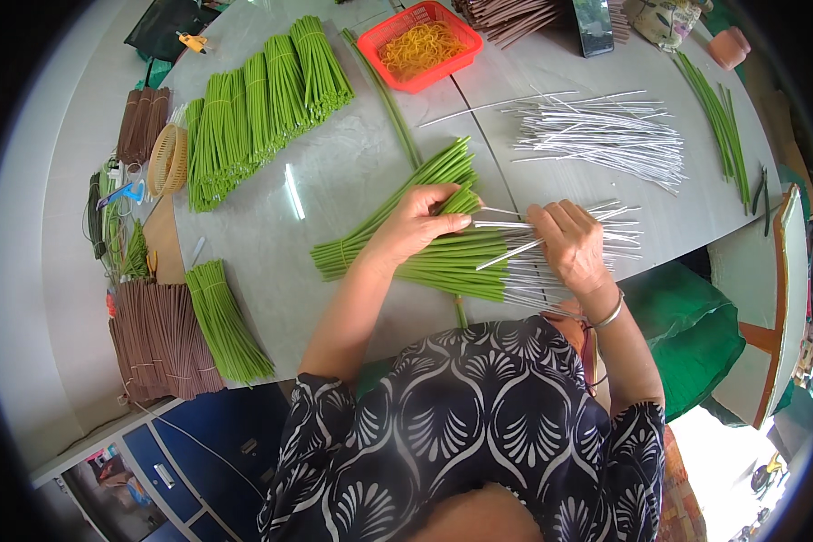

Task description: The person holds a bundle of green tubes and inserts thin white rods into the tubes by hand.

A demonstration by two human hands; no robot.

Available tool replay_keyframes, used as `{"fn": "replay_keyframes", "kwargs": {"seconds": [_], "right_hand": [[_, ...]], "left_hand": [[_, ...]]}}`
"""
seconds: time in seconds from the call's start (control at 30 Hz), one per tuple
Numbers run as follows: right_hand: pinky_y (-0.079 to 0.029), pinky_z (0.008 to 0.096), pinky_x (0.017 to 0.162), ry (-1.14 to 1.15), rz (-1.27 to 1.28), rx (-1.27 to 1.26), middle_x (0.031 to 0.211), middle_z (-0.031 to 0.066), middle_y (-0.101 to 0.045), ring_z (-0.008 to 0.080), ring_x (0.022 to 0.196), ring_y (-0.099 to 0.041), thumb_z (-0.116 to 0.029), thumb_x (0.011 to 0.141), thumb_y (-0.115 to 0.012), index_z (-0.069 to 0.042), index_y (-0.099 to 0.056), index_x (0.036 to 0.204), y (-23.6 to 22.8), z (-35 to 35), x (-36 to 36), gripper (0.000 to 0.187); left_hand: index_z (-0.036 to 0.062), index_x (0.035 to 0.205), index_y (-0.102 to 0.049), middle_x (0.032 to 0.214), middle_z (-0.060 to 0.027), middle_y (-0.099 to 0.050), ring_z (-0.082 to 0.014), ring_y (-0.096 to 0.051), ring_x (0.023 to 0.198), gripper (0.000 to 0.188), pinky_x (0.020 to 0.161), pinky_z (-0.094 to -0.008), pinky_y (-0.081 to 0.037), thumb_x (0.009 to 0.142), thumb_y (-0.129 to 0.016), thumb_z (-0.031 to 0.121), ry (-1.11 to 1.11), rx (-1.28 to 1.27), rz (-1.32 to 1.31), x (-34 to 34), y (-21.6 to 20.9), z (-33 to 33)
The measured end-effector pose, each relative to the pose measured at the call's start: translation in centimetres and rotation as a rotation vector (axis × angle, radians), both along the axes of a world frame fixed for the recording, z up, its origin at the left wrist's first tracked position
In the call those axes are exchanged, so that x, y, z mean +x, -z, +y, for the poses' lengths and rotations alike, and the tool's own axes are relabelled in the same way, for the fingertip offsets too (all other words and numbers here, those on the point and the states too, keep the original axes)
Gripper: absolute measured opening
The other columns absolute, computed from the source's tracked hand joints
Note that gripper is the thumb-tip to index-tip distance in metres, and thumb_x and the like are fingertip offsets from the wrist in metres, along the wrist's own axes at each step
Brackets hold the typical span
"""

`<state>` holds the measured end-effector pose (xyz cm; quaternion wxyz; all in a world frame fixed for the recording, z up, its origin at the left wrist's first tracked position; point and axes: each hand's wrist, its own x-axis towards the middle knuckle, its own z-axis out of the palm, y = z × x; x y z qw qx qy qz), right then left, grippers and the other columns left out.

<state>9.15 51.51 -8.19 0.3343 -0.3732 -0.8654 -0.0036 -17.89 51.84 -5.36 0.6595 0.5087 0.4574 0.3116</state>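
My left hand (413,228) is closed around a small bunch of green tubes (462,200), their ends toward the right. Closed too, my right hand (569,242) pinches a thin white wire (501,210) whose left end reaches the held bunch. Whether that end sits inside a tube is too small to tell. Below both hands a larger bundle of green tubes (452,266) lies on the table, with white wires (528,282) sticking out of its right ends. More green tubes (352,246) pass under my left wrist, tied with a band.
Loose white wires (601,135) lie in a heap at far right. Tied green bundles (262,99) line the far left. A red basket (420,81) contains yellow rubber bands. Brown bundles (158,339) stand at left; pliers (761,200) rest near the right table edge.
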Motion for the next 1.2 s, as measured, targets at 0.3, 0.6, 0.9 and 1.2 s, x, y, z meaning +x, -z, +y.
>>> {"fn": "replay_keyframes", "kwargs": {"seconds": [0.3,0.6,0.9,1.2], "right_hand": [[-0.05,0.0336,0.059,0.002,-0.07,-0.031,0.077,0.0032,-0.053,0.0202,0.07,-0.056,-0.013,0.076,-0.063,-0.009,-0.059,0.092,0.1,0.2,0.6,0.016],[-0.049,0.0325,0.061,-0.072,-0.167,0.012,0.078,0.0033,-0.052,0.0191,0.071,-0.056,-0.014,0.076,-0.064,-0.009,-0.058,0.088,-0.4,0.4,0.8,0.014],[-0.049,0.0324,0.061,-0.082,-0.18,0.006,0.077,0.0032,-0.052,0.0191,0.072,-0.056,-0.016,0.076,-0.064,-0.01,-0.057,0.086,0.4,0.3,-0.4,0.014],[-0.049,0.0325,0.061,-0.106,-0.133,0.005,0.077,0.0031,-0.051,0.0193,0.072,-0.055,-0.015,0.076,-0.064,-0.009,-0.057,0.087,1.1,0.3,-0.9,0.014]], "left_hand": [[0.0005,0.11,-0.073,0.096,0.0005,-0.071,-0.0085,-0.064,0.086,0.02,0.081,-0.0271,-0.053,0.091,-0.072,0.006,-0.055,0.031,0.023,0.8,0.1,0.1],[-0.0027,0.106,-0.071,0.095,-0.0027,-0.072,-0.0063,-0.062,0.081,0.022,0.074,-0.0248,-0.052,0.091,-0.076,0.012,0.022,-0.064,0.145,1.3,0.3,0.8],[-0.0035,0.107,-0.071,0.098,-0.0032,-0.074,-0.007,-0.066,0.088,0.016,0.079,-0.0253,-0.055,0.092,-0.074,0.002,0.043,0.017,0.112,1.0,1.3,0.6],[-0.0054,0.103,-0.071,0.098,-0.0047,-0.075,-0.0077,-0.067,0.089,0.016,0.079,-0.0271,-0.056,0.087,-0.074,-0.005,0.067,0.013,0.201,1.3,1.2,0.4]]}}
